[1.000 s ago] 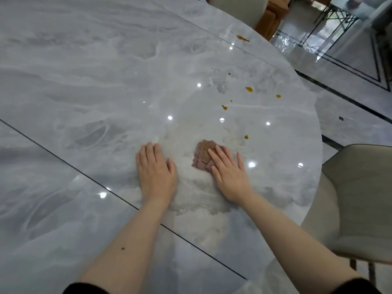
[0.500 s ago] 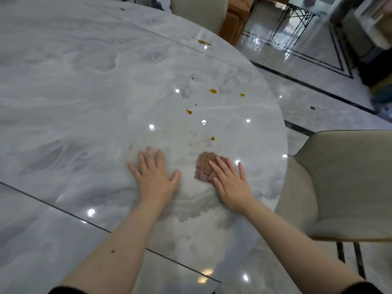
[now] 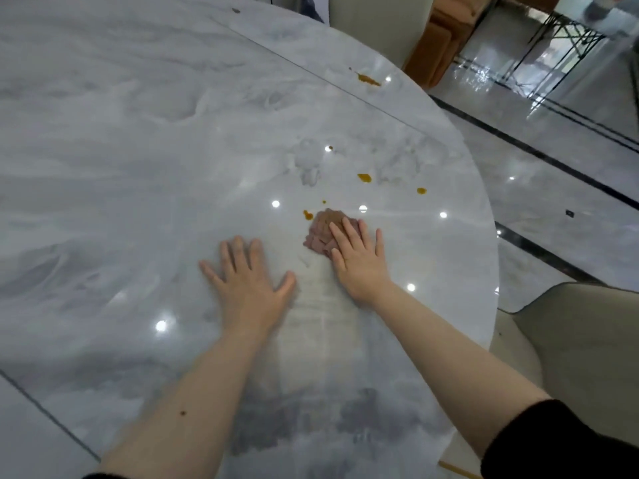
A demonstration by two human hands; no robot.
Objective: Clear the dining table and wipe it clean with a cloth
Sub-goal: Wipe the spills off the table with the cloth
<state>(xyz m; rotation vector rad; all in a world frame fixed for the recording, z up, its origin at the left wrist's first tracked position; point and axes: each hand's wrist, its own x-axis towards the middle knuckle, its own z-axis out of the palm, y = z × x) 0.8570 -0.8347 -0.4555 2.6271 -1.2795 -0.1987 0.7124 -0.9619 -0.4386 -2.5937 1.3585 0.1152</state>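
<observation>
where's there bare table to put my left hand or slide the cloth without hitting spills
Bare marble runs across the table left of the left hand, and toward you between both forearms. It is crowded ahead of the right hand and cloth: one orange spot beside the cloth, more spots beyond, and a smear near the far edge.

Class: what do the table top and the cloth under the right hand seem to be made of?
Table top: polished marble or a marble-look slab, judging by grey veining and sharp lamp reflections. Cloth: soft brownish-pink textile, perhaps microfibre, with a nubby surface, bunched under the right hand.
</observation>
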